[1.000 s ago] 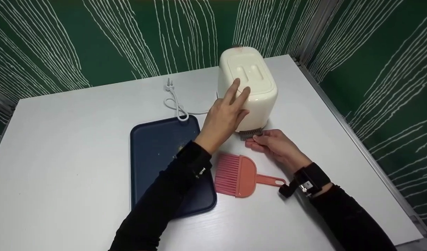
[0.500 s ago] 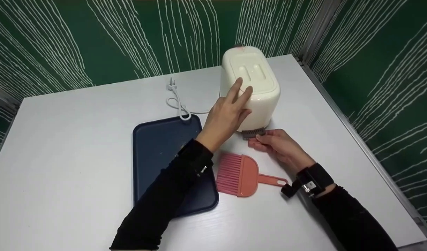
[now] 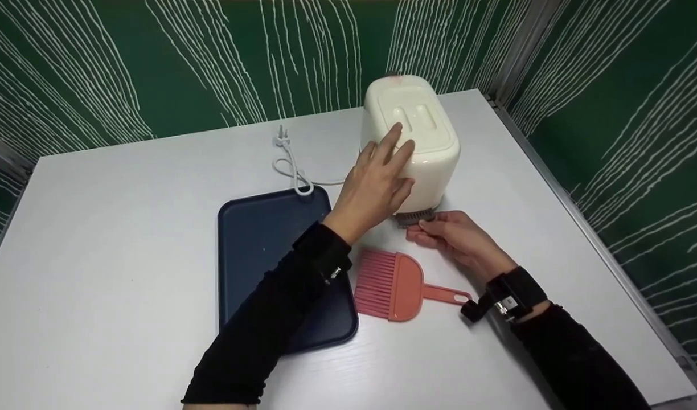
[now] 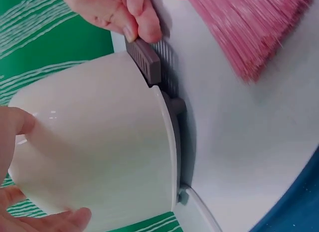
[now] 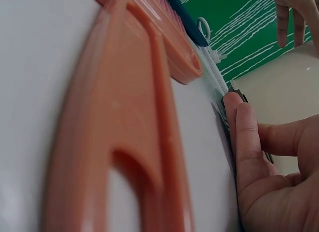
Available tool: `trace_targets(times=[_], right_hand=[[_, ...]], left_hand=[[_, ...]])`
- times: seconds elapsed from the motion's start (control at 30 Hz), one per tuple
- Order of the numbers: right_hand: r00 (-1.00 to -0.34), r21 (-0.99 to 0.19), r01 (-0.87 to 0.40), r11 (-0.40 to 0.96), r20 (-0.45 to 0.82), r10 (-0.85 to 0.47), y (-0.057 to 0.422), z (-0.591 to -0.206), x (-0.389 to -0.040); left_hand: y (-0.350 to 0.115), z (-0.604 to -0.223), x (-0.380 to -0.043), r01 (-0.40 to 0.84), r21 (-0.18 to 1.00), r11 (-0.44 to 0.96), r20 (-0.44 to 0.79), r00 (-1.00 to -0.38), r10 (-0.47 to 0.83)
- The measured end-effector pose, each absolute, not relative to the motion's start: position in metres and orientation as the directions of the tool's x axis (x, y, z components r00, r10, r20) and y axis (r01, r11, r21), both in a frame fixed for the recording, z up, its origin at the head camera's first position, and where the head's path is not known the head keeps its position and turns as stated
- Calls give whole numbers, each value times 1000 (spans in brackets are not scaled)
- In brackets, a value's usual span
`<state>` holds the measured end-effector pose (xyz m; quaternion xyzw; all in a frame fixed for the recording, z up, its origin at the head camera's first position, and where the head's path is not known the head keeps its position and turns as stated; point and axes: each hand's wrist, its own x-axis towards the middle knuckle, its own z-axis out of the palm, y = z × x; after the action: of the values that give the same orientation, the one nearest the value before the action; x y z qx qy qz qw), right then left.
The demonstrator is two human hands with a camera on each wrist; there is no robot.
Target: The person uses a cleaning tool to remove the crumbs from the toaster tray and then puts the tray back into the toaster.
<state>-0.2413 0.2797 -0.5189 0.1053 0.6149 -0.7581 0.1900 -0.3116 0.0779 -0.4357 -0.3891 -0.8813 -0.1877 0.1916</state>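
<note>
A cream toaster (image 3: 419, 176), apparently with a lid on top, stands upright on the white table. My left hand (image 3: 377, 185) rests on its near top edge, fingers spread; in the left wrist view its fingertips (image 4: 25, 121) touch the glossy side. Low on the toaster's near end a dark grey slotted tab (image 3: 415, 217), like the end of a crumb tray, juts out at the base. My right hand (image 3: 459, 236) pinches this tab between thumb and fingers, close over the table. Whatever lies behind the tab is hidden inside the toaster.
A coral brush (image 3: 406, 287) with pink bristles lies in front of the toaster, its handle near my right wrist. The dark blue tray (image 3: 251, 228) sits to the left, partly under my left arm. A white cord with a plug (image 3: 282, 138) lies behind it. Green walls border the table.
My left hand has shifted slightly up on the toaster, and its fingers are spread wider. The right hand keeps its pinch on the grey tab. The view has drifted a little.
</note>
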Motion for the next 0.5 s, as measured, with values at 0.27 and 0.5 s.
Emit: trace_targets(times=[0.27,0.5], right_hand=[[-907,-897,413,-154,-390,-162,279,-519,-240],[-914,-899,401,-178,-380,-139,277,-518,-239]], left_hand=[[88,-432,-306,705,193,682,432,-685,586],[89,-431,-307,712,176,680,447,-673,590]])
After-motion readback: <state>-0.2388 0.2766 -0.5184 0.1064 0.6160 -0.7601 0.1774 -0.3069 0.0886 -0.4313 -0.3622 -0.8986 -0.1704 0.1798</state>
